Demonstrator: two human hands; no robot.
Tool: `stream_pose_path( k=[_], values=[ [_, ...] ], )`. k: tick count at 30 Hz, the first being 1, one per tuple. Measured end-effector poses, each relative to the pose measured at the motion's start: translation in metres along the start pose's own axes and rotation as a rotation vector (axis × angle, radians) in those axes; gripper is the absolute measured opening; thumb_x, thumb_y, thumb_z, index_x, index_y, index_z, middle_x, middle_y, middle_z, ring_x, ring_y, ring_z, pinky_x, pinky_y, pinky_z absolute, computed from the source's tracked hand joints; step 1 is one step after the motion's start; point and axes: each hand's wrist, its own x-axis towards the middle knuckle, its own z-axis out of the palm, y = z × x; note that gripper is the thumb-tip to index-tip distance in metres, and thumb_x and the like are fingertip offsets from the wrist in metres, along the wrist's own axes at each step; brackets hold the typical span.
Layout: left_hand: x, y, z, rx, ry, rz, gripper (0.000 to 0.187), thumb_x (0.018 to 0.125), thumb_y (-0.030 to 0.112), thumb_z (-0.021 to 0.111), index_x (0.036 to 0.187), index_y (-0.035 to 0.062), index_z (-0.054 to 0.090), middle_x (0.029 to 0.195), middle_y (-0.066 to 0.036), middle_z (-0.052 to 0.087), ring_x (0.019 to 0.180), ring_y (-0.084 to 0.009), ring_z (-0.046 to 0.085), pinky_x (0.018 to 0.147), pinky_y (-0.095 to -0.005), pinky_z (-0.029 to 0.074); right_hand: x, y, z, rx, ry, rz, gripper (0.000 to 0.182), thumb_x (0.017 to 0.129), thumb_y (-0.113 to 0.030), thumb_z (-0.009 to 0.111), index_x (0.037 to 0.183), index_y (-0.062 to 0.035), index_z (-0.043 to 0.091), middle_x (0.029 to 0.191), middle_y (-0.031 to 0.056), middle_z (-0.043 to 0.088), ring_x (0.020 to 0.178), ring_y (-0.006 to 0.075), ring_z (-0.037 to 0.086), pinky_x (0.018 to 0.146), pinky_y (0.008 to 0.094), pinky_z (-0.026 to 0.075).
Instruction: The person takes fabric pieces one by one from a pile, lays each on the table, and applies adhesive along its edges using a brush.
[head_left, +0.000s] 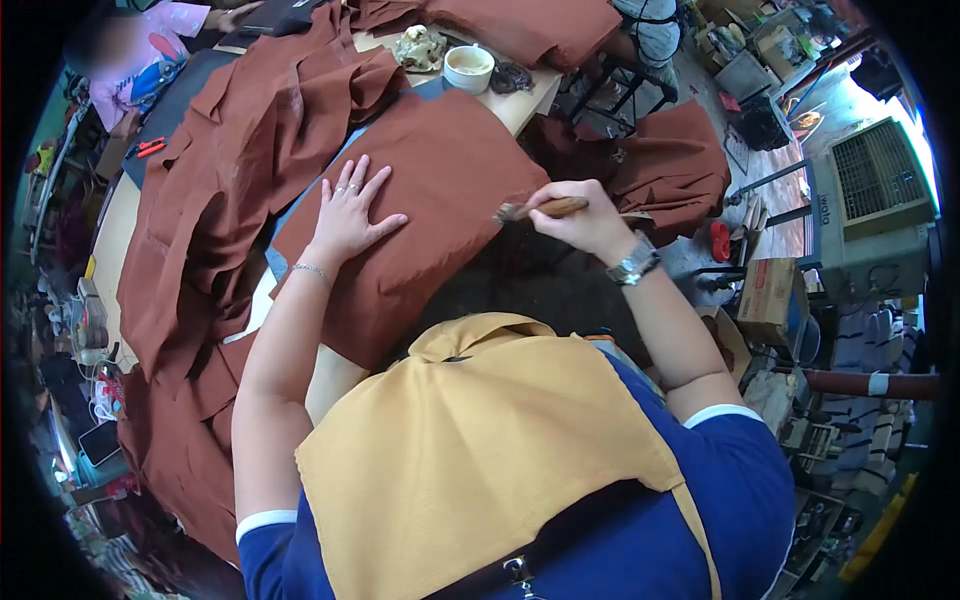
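Reddish-brown sheet [430, 190] lies across the near edge of the bench [543, 95], beneath the left hand [349, 215], which presses flat on it, fingers spread. The right hand [582, 215] grips a wooden-handled brush [548, 208], its bristles at the sheet's right edge. Beyond the sheet stand a white cup [468, 69] and, just beside it, a crumpled pale wad [419, 48]. Folded reddish-brown material [235, 160] is heaped to the left.

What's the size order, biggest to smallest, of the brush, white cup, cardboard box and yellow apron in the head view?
1. Yellow apron
2. Cardboard box
3. White cup and brush: unsure; the brush looks longer, the cup broader.
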Motion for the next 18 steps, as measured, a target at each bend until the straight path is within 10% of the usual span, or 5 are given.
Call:
stream_pose_path(
  k=[10,18],
  values=[
    [0.035,-0.007,-0.001,0.044,0.011,0.036,0.089,0.084,0.074,0.056,0.155,0.0231,0.036,0.164,-0.016,0.023,0.151,-0.0359,0.02,0.117,-0.0645,0.018,0.001,0.0,0.017,0.085,0.001,-0.077,0.015,0.08,-0.013,0.074,0.089,-0.0005,0.072,0.079,0.0145,0.072,0.073,0.0214,0.072,0.07,0.0299,0.055],
    [-0.08,0.024,-0.01,-0.022,0.01,-0.257,0.093,0.082,0.071,0.062,0.155,0.0196,0.037,0.164,-0.019,0.022,0.152,-0.0403,0.016,0.115,-0.0696,0.014,-0.005,-0.001,-0.015,-0.198,0.081,-0.045,0.013,0.078,-0.012,0.072,0.086,-0.0018,0.073,0.079,0.0164,0.072,0.072,0.0239,0.073,0.068,0.0321,0.056]
  ],
)
